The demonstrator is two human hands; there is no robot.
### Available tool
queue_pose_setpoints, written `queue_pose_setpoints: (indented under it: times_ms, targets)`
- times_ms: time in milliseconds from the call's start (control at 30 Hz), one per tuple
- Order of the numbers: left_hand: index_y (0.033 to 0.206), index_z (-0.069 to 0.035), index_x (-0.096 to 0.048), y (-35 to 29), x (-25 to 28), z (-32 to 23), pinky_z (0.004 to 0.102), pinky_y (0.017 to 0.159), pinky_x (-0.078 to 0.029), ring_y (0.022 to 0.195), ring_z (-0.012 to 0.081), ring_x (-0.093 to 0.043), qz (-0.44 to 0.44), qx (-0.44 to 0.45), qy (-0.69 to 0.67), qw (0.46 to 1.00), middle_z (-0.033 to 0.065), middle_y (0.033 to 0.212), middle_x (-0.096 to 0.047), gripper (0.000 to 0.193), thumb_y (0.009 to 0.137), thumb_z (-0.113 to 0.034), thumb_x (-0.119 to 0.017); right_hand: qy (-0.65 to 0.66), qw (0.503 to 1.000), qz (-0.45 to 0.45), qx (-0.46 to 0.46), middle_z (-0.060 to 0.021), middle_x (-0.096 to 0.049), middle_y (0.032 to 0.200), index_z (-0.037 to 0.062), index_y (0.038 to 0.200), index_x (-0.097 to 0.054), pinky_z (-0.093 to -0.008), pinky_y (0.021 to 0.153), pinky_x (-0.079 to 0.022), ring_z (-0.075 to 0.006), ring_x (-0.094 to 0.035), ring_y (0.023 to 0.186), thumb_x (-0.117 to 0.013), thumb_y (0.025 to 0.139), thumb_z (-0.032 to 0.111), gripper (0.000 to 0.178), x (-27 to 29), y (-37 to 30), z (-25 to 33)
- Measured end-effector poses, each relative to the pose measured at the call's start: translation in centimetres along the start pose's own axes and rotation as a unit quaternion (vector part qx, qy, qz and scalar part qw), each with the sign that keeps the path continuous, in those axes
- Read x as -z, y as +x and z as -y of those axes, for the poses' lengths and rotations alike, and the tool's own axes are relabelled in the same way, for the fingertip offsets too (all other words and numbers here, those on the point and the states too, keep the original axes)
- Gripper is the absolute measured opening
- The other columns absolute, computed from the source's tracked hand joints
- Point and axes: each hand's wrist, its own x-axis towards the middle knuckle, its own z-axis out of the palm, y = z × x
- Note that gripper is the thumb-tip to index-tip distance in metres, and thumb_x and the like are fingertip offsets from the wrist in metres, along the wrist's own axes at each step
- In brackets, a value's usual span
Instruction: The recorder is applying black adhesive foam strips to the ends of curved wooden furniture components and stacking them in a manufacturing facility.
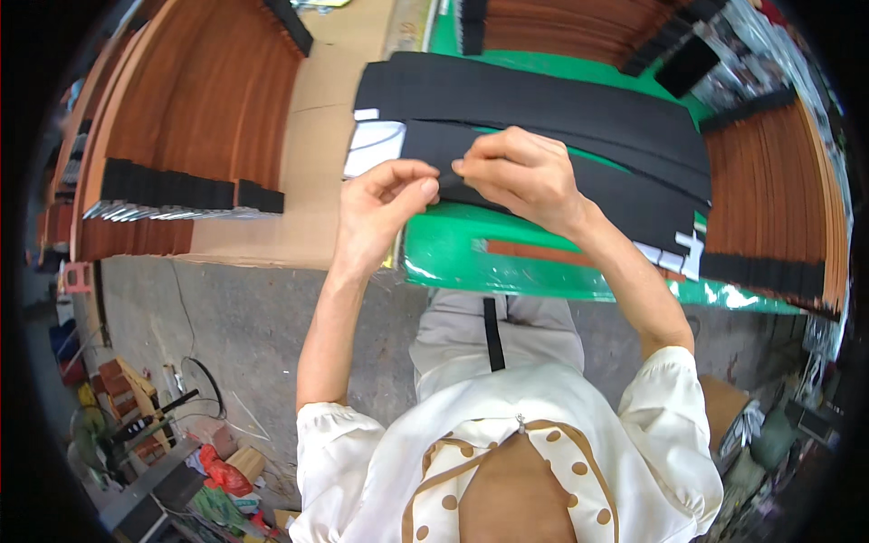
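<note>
Long black flat strips (543,86) lie overlapping on the green table cover, with white pieces (376,145) showing at their left end and more white tabs (665,258) at the right end. Above the near strip, my left hand (385,195) is closed in a pinch, thumb against the fingers. My right hand (525,172) pinches too, its fingertips a short gap from the left ones. Whatever sits between the fingertips is too small and dark to make out against the black. Both hands are close to the near strip's left part; whether they touch it I cannot tell.
Stacks of reddish-brown boards with black ends stand at the left (199,90), the right (769,190) and the far side (561,27). The green plastic cover (453,249) meets a tan board surface (317,154). Clutter, including a red bag (224,471), lies on the grey floor.
</note>
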Motion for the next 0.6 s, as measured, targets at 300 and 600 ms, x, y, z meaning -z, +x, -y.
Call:
queue_pose_setpoints:
  times_ms: [300,600]
  targets:
    - [0.085,0.001,-0.066,-7.7,-4.5,2.0,0.0272,0.060,-0.051,0.069,0.0195,-0.063,0.074,-0.363,0.328,0.869,0.0102,0.085,-0.066,0.021,0.066,0.002,-0.076,0.050,0.982,0.115,-0.139,-0.0052,-0.063,0.090,0.0060,0.095,-0.067,-0.0320,0.063,-0.051,-0.0225,-0.059,0.080,-0.076,0.065,0.013,0.032,6.9,-7.4,8.3]
    - [0.084,-0.001,-0.062,-10.1,-6.2,4.1,0.0303,0.058,-0.050,0.069,0.0223,-0.061,0.092,-0.435,0.343,0.827,0.0102,0.085,-0.063,0.023,0.065,-0.001,-0.076,0.001,0.985,0.079,-0.156,-0.0058,-0.063,0.088,0.0029,0.094,-0.066,-0.0314,0.064,-0.053,-0.0226,-0.059,0.079,-0.075,0.061,0.002,0.034,4.7,-10.2,12.4]
